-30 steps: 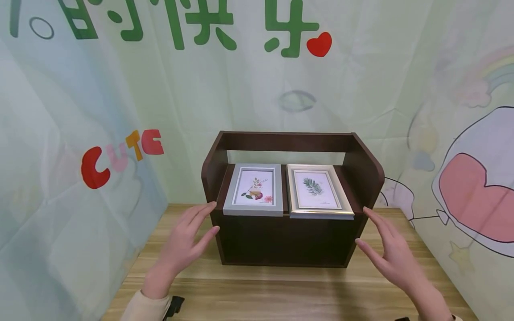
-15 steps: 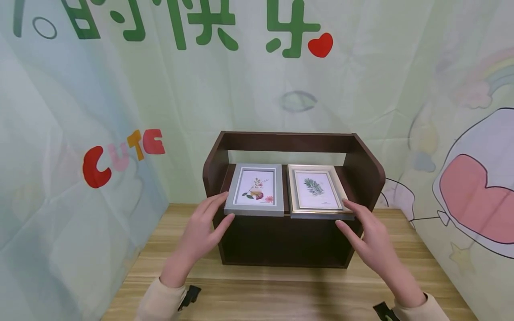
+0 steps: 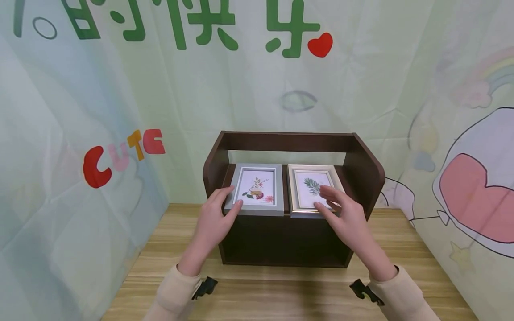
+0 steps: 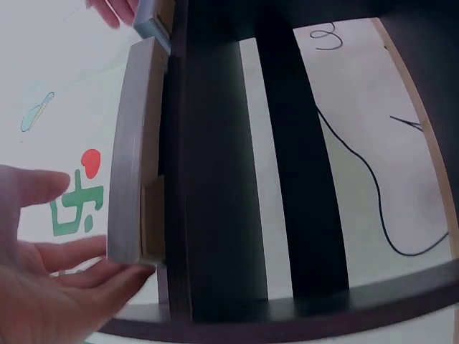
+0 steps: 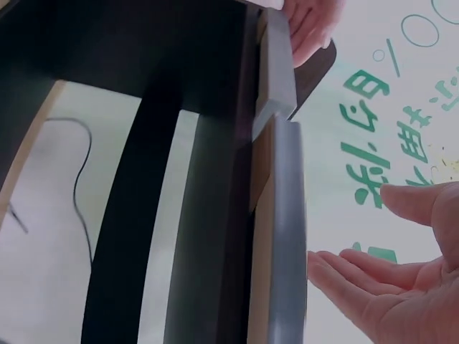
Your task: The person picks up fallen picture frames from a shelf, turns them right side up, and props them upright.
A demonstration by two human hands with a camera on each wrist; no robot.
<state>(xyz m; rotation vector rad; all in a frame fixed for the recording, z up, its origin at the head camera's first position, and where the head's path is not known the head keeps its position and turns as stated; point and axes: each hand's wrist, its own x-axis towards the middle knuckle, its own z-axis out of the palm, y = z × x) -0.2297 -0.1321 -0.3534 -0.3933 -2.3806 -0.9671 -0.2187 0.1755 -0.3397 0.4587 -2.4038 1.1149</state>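
Left hand (image 3: 214,221): loose, grasping nothing; thumb and fingers well parted; fingertips at the near left corner of the silver frame, touching it in the left wrist view, thumb apart from it.
Right hand (image 3: 348,218): released, thumb and fingers spread apart; it covers the near right corner of the gold frame in the head view; right wrist view puts fingertips at the frame's edge, contact cannot be told.
Silver frame (image 3: 257,188): lies face up on the left part of the shelf, flower print showing.
Gold frame (image 3: 312,185): face up on the right part, leaf print partly hidden by fingers.
Frame gap: narrow; a dark strip of shelf shows between.
Near edges: both frames jut past the front edge of the shelf (image 3: 284,240).
Side room: some bare shelf between each frame and its side panel.
Rear: rail (image 3: 289,142) above a slot.
Table (image 3: 277,290): wood-grained, bare stretch before the shelf.
Backdrop (image 3: 361,98): pale printed cloth behind.
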